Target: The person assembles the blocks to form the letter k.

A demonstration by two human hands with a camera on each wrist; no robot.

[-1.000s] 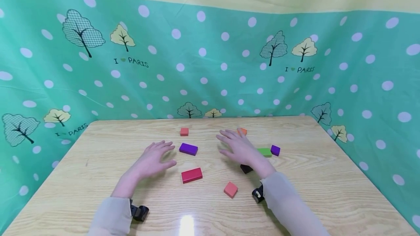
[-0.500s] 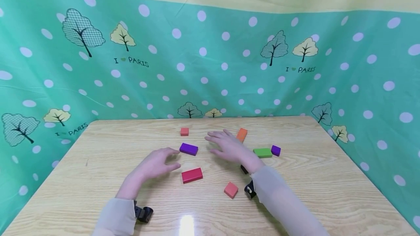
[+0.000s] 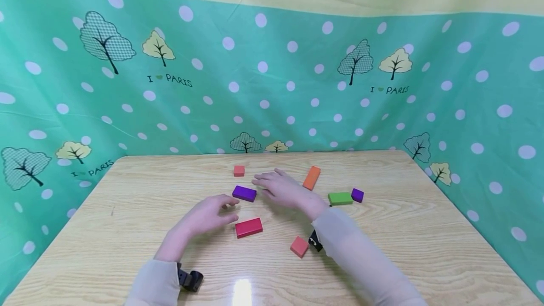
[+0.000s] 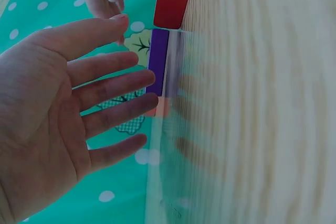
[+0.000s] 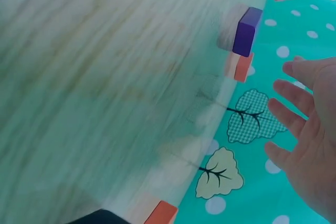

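Hovering with left hand (image 3: 210, 214) and right hand (image 3: 284, 189) loosely spread, on either side of the purple rectangular block (image 3: 244, 193) lying on the wood-grain tabletop (image 3: 106, 230), with the crimson rectangular block (image 3: 249, 227) in front of it.

Orange block (image 5: 162, 213) cropped in right-wrist view
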